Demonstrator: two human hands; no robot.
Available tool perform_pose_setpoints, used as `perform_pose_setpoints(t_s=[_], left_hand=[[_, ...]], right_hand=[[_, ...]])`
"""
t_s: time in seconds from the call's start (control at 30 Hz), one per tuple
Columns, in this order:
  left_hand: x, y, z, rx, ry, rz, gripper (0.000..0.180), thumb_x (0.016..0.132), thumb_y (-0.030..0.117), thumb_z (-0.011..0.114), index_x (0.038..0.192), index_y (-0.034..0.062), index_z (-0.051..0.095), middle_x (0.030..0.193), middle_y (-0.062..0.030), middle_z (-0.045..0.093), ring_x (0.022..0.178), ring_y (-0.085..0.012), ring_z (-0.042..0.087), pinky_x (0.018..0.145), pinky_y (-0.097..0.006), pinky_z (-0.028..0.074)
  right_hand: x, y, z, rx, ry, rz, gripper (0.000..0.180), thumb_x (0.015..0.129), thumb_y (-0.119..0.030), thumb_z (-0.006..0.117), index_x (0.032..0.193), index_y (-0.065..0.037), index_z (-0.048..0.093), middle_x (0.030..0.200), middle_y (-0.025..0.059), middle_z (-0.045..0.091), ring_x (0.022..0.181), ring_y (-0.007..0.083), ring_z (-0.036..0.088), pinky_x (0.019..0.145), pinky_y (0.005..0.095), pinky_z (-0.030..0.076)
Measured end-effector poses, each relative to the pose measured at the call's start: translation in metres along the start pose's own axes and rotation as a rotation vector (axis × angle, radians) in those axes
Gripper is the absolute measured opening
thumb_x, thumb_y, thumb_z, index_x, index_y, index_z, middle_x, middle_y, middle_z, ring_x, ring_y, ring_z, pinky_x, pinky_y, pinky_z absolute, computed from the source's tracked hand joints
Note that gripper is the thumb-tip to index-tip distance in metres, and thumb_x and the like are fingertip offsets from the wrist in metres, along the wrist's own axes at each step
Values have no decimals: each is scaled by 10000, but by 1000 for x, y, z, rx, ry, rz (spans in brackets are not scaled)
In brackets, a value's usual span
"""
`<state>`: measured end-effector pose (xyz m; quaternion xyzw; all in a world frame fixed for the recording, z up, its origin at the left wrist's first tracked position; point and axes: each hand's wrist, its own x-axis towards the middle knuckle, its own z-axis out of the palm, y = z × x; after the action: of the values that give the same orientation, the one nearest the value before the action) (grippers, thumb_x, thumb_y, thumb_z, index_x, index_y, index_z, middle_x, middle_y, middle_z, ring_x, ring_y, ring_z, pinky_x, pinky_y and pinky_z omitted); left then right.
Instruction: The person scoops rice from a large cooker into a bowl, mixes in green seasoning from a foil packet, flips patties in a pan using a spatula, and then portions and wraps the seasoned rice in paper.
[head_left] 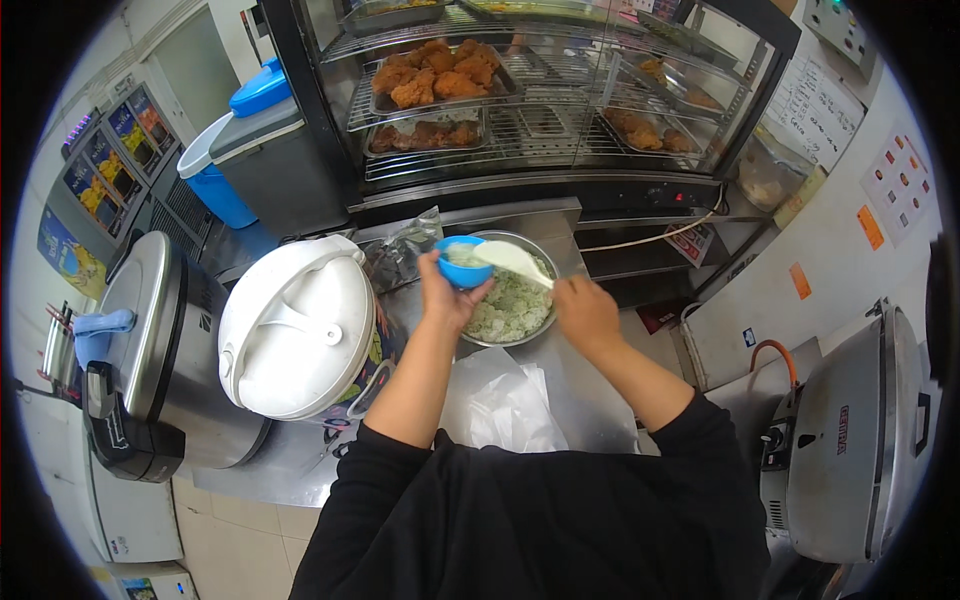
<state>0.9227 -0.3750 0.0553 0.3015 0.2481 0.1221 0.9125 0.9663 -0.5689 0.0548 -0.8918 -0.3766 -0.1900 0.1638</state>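
My left hand (447, 295) grips a small blue bowl (461, 263) filled with pale green rice, held over a round metal bowl (538, 250) of the same rice. My right hand (583, 308) holds a white rice paddle (512, 260) whose blade lies across the top of the blue bowl. Both hands are above the metal bowl, which rests on a steel counter (590, 400).
A large white rice cooker (298, 330) with its lid down stands to the left, a steel cooker (150, 340) further left. A glass warming cabinet (520, 90) with trays of fried chicken (435, 72) stands behind. White plastic bags (500, 400) lie near me. Another steel cooker (850, 440) is at right.
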Motion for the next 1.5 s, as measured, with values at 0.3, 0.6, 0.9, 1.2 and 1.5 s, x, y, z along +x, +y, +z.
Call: perform_pose_setpoints(t_s=[0.3,0.6,0.9,1.2,1.5], left_hand=[[35,-10,-66,278,107,998,421,711,93,416,1124,20,385,1046,-108,454,933,-191,455,847,-298,362],[53,-32,-68,-27,198,924,493,690,243,400,1136,37,360,1100,-145,426,1017,-251,437,889,-342,353],[54,-31,-76,85,194,949,504,685,238,393,1139,24,353,1100,-140,426,1005,-247,438,886,-338,350],[17,-10,-37,529,70,961,485,699,153,543,1133,43,355,1048,-116,440,931,-212,459,801,-348,404],[14,-22,-8,442,40,116,469,706,272,518,1107,142,312,1030,-110,420,860,-252,487,585,-413,493]], right_hand=[[41,20,-35,-80,-369,330,190,722,-161,466,841,-88,594,821,151,601,760,311,582,642,416,456],[49,36,22,145,-429,268,210,662,-215,562,834,-112,627,763,152,603,744,295,585,656,379,463],[31,51,45,790,-492,700,175,661,-149,639,719,14,611,554,36,518,452,84,446,415,226,359],[15,59,17,655,-407,701,226,676,-236,633,722,-17,604,610,78,571,502,159,532,490,285,415],[-1,-25,9,235,-337,335,165,770,-157,467,882,-38,444,774,181,569,710,361,557,616,448,435]])
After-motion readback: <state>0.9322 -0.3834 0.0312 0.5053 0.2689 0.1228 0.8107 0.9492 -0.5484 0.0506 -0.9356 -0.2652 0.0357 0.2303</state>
